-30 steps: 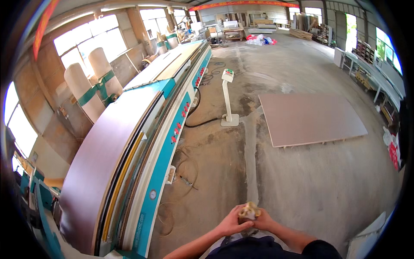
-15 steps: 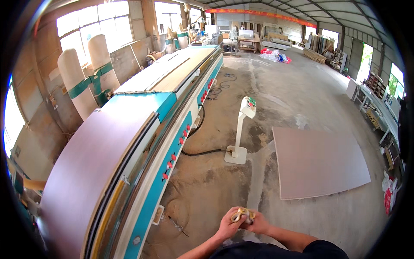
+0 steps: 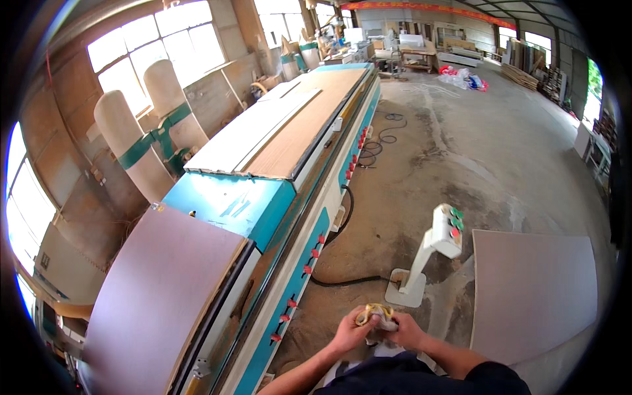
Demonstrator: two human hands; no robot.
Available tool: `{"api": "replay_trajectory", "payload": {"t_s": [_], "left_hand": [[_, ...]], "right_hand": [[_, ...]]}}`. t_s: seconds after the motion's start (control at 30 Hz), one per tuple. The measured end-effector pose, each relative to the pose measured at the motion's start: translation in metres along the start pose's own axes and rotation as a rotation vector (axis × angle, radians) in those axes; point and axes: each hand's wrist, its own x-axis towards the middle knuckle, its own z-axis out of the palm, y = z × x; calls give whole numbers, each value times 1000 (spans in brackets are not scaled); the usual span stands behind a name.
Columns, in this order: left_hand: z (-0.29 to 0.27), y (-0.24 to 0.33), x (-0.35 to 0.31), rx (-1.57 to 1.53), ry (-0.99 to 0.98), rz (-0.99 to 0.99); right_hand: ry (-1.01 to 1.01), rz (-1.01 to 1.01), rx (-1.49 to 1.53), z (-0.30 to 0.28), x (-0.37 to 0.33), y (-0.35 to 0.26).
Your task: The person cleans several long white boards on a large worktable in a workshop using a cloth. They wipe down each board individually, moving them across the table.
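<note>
- Left: two tall bags (image 3: 118,122), contents hidden.
- Near left: one board (image 3: 164,270) on the machine (image 3: 237,204); six red knobs (image 3: 284,318) on its near teal panel (image 3: 301,289).
- Near middle: left hand (image 3: 352,331) and right hand (image 3: 407,331), fingers gripping one yellow-and-white bundle (image 3: 377,315) between them.
- Right: one control stand (image 3: 421,263); second board (image 3: 533,296) on the floor (image 3: 487,187).

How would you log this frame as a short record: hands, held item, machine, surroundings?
Hands: left hand and right hand, together
Held item: crumpled white-and-yellow fabric bundle, possibly gloves
Machine: long, teal-and-white, at left; red knobs along side
On machine: purplish board, near end
Control: white pedestal, red and green buttons, beyond hands
Right: flat grey-brown board
</note>
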Motion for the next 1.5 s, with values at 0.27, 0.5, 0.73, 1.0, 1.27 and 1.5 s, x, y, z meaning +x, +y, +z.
{"api": "replay_trajectory", "payload": {"t_s": [0.27,0.5,0.73,1.0,1.27,1.5], "left_hand": [[-122,-12,214,-302,233,-9],[-249,-23,444,-365,280,53],[-369,43,660,6,350,212],[-550,11,788,154,903,18],[-646,-18,854,744,1119,-383],[-715,-25,911,1074,953,-641]], "right_hand": [[-243,-87,-249,-79,300,-12],[-263,-189,-295,-117,573,15],[-35,-168,-289,-193,783,0],[-404,-633,-689,-146,1094,65],[-720,-884,-698,-112,1299,162],[-780,-793,-519,-115,1363,195]]}}
